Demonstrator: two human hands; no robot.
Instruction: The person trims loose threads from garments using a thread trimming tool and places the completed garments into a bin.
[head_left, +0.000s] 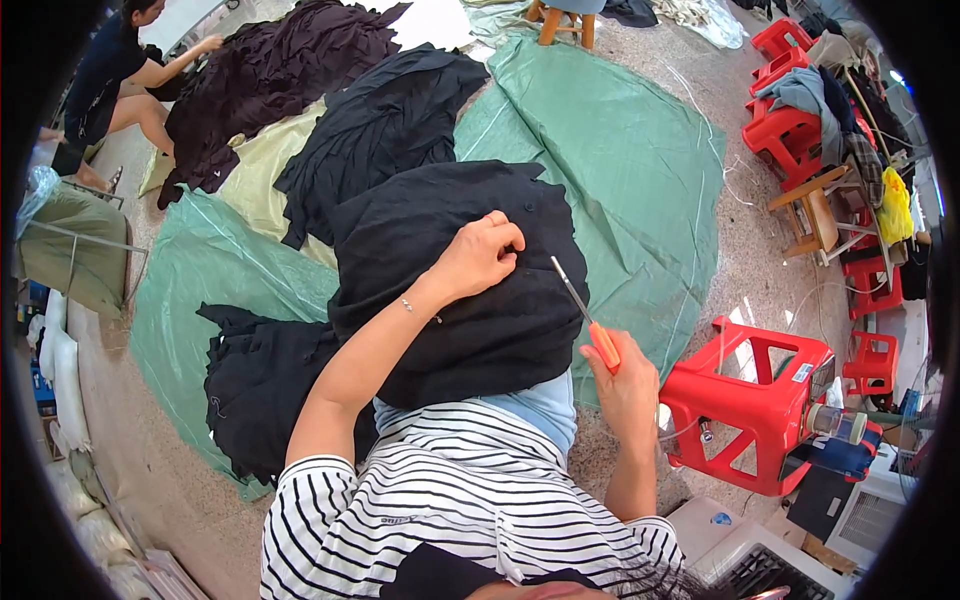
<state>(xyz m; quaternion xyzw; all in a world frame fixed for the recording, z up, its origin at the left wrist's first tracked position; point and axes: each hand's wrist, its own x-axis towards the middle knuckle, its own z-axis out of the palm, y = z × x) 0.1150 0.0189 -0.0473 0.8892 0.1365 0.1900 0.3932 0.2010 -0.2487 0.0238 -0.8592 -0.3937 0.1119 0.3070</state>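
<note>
Left hand (482,252) fisted, pinching the black garment (470,290) draped over the lap. Right hand (625,385) closed round orange-handled snips (588,318), blade just beside left knuckles. Red stool (750,405) right of it.

There is one view, and it comes from a camera on the person's head. It looks down and forward, over the striped shirt (450,500), at a black garment (470,290) on the lap, which is very near and sits in the middle. The green tarp (620,160) spreads out behind the garment, farther away. The picture is round and wide, so straight edges bend near its dark rim.
</note>
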